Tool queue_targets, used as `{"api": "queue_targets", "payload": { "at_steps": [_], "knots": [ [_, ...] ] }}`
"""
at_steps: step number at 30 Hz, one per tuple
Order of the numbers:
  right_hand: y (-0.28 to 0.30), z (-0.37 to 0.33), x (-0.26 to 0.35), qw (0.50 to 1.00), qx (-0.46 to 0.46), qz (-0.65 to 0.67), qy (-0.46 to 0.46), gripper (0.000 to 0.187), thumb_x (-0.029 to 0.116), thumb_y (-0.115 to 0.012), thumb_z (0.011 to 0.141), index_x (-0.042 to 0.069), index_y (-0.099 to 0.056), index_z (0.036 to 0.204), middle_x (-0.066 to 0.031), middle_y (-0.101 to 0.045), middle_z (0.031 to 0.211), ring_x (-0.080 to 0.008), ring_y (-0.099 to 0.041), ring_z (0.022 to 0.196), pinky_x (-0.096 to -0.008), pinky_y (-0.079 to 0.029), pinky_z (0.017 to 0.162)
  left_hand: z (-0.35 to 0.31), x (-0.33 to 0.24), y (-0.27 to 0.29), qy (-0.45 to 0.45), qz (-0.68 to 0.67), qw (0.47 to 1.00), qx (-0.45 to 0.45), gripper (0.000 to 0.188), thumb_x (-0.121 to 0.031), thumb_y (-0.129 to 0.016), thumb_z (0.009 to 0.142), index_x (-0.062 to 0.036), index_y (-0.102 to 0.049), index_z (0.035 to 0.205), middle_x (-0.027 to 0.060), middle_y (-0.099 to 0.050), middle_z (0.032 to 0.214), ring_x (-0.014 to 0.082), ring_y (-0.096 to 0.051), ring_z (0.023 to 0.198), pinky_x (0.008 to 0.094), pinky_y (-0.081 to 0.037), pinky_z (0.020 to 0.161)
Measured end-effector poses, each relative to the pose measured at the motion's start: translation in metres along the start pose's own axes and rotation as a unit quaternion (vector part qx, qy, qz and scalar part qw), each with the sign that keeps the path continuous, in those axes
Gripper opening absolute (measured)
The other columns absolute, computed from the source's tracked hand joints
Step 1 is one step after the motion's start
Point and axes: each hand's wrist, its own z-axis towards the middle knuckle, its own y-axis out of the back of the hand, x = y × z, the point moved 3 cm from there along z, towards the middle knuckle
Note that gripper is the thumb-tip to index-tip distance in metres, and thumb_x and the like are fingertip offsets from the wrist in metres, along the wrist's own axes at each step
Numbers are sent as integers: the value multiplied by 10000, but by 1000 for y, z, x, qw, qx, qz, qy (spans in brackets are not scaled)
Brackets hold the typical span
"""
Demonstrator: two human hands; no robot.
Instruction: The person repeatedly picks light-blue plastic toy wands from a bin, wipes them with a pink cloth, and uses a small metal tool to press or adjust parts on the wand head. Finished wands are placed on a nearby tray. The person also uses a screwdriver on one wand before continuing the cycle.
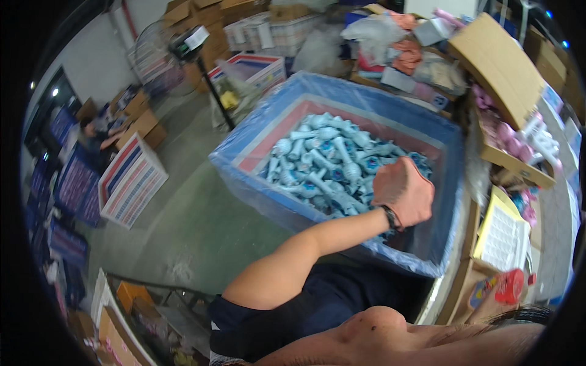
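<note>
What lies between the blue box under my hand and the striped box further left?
The head view shows only greenish floor between the blue box and the striped box.

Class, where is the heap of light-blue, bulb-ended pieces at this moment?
In the head view, the light-blue heap lies slightly right of centre inside the large, rectangular blue-and-red bin; the pink-gloved left hand overlaps its right side.

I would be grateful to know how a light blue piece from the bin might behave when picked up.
A light blue piece is probably stiff, since none visibly sags. Its slim neck and bulbous end suggest it could roll unevenly. Lifting one may shift its neighbours, as they lie crisscrossed in the bin.
</note>
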Motion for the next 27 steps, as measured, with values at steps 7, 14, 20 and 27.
{"api": "queue_targets", "payload": {
  "at_steps": [7, 14, 20, 27],
  "knots": [
    [-52, -2, 59, 914, 147, -164, 342, 504, 134, -892, 692, -55, -603, 1060, -171, -695, 971, -265, -670, 817, -367, -549, 762, -12, -16, -27, 21, 4, 1000, 6, 153, -246, -594, 655, -126, -640, 572, 26, -507, 548, 243, -503, 517, 437, -376, 500],
    [-136, -9, 55, 674, 257, -362, 590, 612, 319, -600, 836, 64, -467, 1375, -165, -508, 1289, -338, -477, 1168, -485, -391, 986, -25, -1, 24, -14, 99, 994, 45, 209, -247, -575, 702, -71, -639, 610, 67, -522, 576, 274, -470, 517, 430, -344, 472],
    [-185, -44, 94, 646, 342, -332, 596, 502, 114, -510, 866, 152, -533, 1366, -123, -490, 1411, -301, -432, 1352, -486, -313, 1153, -19, 6, 49, -69, 14, 989, 129, 141, -264, -604, 655, -139, -623, 590, 27, -441, 552, 259, -436, 544, 437, -286, 499],
    [-194, -18, 100, 716, 303, -376, 505, 548, 113, -561, 837, 196, -530, 1379, -101, -490, 1397, -267, -414, 1356, -468, -250, 1174, 12, -37, -52, -38, 739, 669, -68, 294, -408, -594, 642, -146, -507, 540, -8, -461, 547, 204, -452, 535, 413, -329, 477]
  ]
}}
